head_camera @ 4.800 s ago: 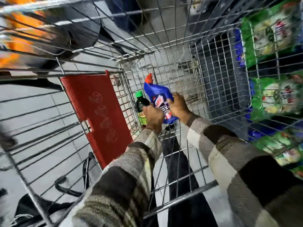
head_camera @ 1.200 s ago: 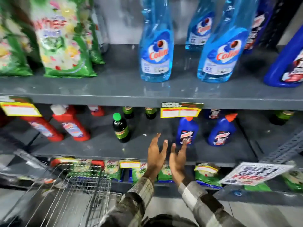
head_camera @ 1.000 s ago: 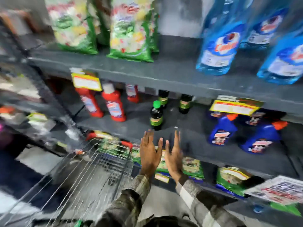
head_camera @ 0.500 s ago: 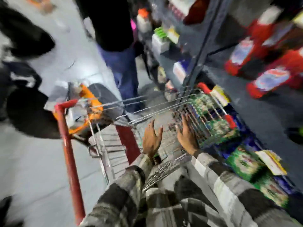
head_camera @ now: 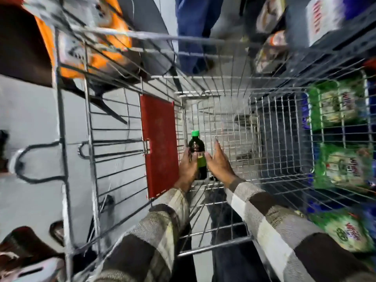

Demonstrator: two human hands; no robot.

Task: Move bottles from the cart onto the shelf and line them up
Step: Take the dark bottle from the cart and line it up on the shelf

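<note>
- The bottle (head_camera: 197, 153) is dark, nearly black, with a bright green cap and a yellow-green label.
- The cart (head_camera: 270, 129) is silver-grey wire mesh.
- Its flap (head_camera: 159, 147), at nine o'clock from the bottle, is plain red.
- Both sleeves (head_camera: 270, 226) are plaid in brown, beige and off-white.
- The packets (head_camera: 343, 165) at three o'clock are green with white, red-lettered panels.
- The floor (head_camera: 30, 110) is pale grey.
- A bag (head_camera: 105, 37) at eleven o'clock is orange.

Wire cart (head_camera: 272, 151): one dark bottle (head_camera: 198, 157) with green cap, upright in the near left corner beside a red panel (head_camera: 160, 147). Left hand (head_camera: 188, 169) touching its side; right hand (head_camera: 219, 163) open, just beside it. Green packets (head_camera: 343, 167) outside the right wall.
</note>
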